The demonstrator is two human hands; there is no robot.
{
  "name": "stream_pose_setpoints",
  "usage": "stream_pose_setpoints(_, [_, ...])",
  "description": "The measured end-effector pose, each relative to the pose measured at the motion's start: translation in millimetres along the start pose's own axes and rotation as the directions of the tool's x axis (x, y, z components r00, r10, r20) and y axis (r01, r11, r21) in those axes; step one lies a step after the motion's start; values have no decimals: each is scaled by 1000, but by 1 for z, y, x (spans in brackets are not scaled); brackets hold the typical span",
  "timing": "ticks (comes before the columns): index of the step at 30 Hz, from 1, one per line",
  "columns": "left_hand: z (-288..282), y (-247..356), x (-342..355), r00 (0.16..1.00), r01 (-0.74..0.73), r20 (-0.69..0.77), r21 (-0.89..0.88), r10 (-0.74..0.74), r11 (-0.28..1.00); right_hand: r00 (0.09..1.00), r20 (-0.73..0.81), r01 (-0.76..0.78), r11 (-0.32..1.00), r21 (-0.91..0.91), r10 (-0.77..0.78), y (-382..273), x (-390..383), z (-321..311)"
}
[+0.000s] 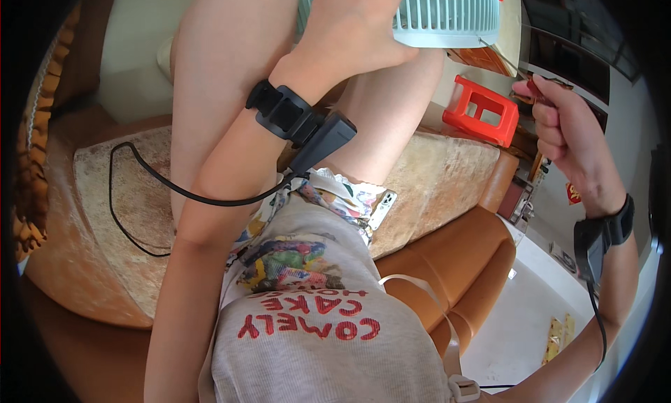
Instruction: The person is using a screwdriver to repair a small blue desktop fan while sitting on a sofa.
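Observation:
My left hand [353,29] grips the rim of a small pale teal fan [451,15] with a slatted grille, held up over my bare knees at the top of the view. My right hand [570,134] is raised at the right, apart from the fan, with its fingers curled around a thin dark red tool [532,89] whose end sticks out above my fist. Which kind of tool it is cannot be made out. Both wrists carry black strapped devices with black cables trailing from them.
I sit on a brown leather sofa [461,256] with a beige cover [140,193]. A phone [383,207] lies by my thigh. A red plastic stool [482,110] stands beyond the sofa, on a white floor [524,319].

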State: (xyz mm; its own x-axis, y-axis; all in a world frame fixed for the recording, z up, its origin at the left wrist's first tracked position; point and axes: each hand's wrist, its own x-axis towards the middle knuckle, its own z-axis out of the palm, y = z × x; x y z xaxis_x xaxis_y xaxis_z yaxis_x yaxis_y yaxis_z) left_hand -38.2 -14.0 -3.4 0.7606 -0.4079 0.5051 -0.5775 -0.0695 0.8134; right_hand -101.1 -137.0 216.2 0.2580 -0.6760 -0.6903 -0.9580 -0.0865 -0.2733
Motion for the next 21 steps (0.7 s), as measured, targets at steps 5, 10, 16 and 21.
stream_pose_setpoints(5, [-6,-2,17,1000,3,-15,-28,-3,1000,956,151,287,904,-318,-250,0,7,-27])
stream_pose_setpoints(10, [-23,-3,26,1000,-10,-3,-242,10,970,768,-23,588,719,-370,-640,26,-14,-34])
stream_pose_setpoints(16, [-22,-15,29,980,67,193,-125,-42,990,618,-238,731,659,-177,-749,89,2,-64])
stream_pose_setpoints(21, [-26,-33,29,938,269,274,-186,-214,945,656,-302,731,682,26,-692,123,29,-63])
